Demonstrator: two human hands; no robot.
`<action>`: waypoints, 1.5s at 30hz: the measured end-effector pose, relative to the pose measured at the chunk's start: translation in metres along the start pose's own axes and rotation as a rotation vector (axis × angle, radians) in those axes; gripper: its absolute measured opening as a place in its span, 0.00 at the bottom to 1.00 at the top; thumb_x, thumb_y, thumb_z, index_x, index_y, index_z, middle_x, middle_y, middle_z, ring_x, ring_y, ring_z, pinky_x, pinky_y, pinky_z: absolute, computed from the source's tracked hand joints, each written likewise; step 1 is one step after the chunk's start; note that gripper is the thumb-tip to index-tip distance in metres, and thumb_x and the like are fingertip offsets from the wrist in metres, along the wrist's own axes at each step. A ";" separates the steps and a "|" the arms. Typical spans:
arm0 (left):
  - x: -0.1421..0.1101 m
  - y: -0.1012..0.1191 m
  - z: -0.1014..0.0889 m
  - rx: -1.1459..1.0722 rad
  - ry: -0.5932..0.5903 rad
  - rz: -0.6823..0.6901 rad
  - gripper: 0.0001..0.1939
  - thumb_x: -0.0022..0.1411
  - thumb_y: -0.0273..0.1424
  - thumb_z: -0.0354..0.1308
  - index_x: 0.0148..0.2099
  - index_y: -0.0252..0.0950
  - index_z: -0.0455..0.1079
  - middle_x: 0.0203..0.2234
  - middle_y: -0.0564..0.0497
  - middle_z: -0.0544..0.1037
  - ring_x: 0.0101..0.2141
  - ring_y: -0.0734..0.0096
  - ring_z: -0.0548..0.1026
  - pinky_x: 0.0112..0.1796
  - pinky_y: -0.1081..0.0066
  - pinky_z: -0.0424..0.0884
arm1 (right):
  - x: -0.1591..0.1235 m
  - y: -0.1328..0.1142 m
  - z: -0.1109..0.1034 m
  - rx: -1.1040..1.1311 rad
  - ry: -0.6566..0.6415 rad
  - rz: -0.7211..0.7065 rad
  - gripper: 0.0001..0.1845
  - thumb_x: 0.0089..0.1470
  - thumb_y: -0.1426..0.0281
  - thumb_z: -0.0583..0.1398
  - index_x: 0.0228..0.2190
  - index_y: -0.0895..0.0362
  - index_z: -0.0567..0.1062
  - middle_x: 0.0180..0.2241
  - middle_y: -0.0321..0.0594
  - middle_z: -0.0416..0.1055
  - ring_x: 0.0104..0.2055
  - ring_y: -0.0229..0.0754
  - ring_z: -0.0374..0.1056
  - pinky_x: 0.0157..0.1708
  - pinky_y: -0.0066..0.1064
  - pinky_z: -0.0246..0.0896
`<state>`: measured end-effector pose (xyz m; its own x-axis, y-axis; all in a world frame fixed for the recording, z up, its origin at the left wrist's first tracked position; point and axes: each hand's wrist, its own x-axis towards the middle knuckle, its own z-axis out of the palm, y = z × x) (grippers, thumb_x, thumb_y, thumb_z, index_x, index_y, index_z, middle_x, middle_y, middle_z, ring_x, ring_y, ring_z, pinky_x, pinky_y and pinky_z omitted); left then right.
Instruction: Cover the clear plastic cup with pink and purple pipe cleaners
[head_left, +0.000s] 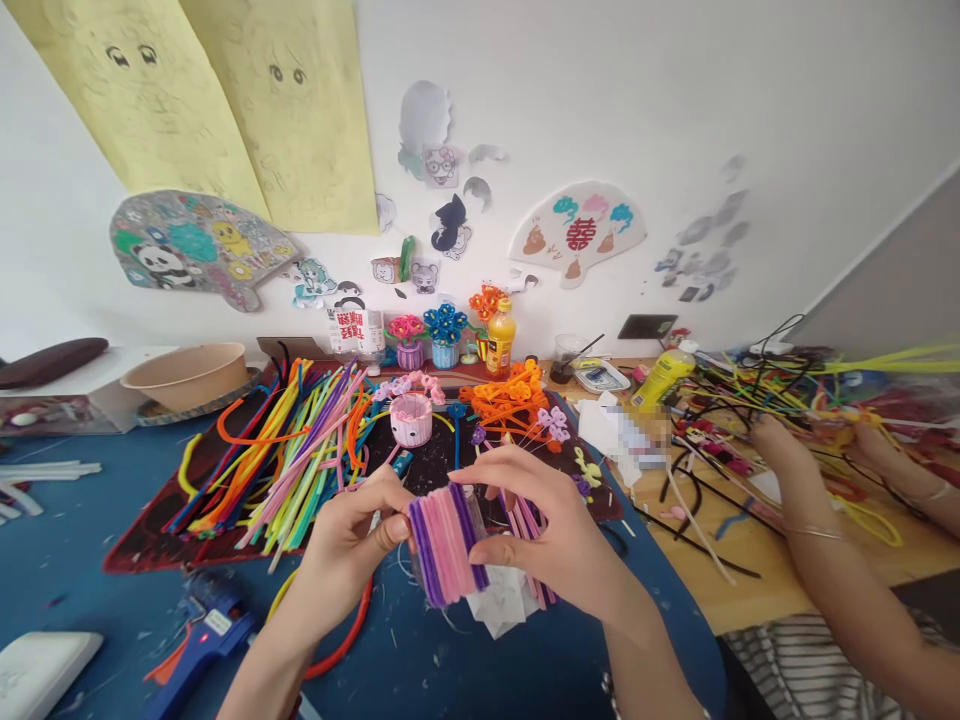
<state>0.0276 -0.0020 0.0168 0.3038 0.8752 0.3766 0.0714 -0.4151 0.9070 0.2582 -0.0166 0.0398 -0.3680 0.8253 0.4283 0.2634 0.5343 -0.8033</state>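
Observation:
Between my two hands is a small cup wrapped in upright purple and pink pipe cleaners [446,548], tilted over the table. My left hand [360,530] pinches its left edge, thumb toward me. At the opposite side, my right hand [536,530] has its thumb on the purple strips and its fingers curled over the top. Loose pink and purple pipe cleaners [536,580] and a crumpled white tissue [501,605] lie below my right hand. Beyond stands a pink pipe-cleaner pot [411,420] with a face.
A blue glue gun [214,630] lies at the lower left. Bundles of coloured pipe cleaners [300,460] cover a dark mat. Finished flower pots [445,340] and a yellow bottle [501,338] line the wall. A co-worker's hands [787,450] handle pipe cleaners at right.

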 end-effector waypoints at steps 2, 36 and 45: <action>-0.001 -0.002 0.000 -0.022 0.005 0.000 0.18 0.62 0.45 0.61 0.28 0.37 0.76 0.21 0.55 0.69 0.25 0.74 0.64 0.28 0.73 0.60 | 0.000 0.001 0.001 0.010 -0.019 0.014 0.22 0.52 0.55 0.68 0.49 0.44 0.77 0.46 0.37 0.71 0.48 0.43 0.69 0.50 0.32 0.62; 0.002 -0.011 0.005 -0.134 -0.034 -0.013 0.15 0.61 0.44 0.64 0.29 0.38 0.77 0.19 0.56 0.71 0.26 0.74 0.62 0.30 0.73 0.59 | 0.012 0.012 0.011 0.380 -0.050 0.317 0.15 0.49 0.60 0.70 0.31 0.58 0.79 0.31 0.36 0.69 0.31 0.38 0.58 0.31 0.30 0.52; 0.001 -0.011 0.005 -0.136 0.019 -0.034 0.17 0.58 0.45 0.66 0.27 0.37 0.77 0.18 0.55 0.68 0.25 0.73 0.62 0.30 0.72 0.59 | 0.011 0.018 0.014 0.425 -0.083 0.384 0.20 0.49 0.54 0.69 0.33 0.58 0.78 0.29 0.34 0.65 0.28 0.35 0.53 0.27 0.29 0.47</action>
<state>0.0324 0.0023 0.0068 0.2856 0.8932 0.3474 -0.0487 -0.3485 0.9360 0.2464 -0.0003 0.0241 -0.3899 0.9193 0.0532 0.0172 0.0651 -0.9977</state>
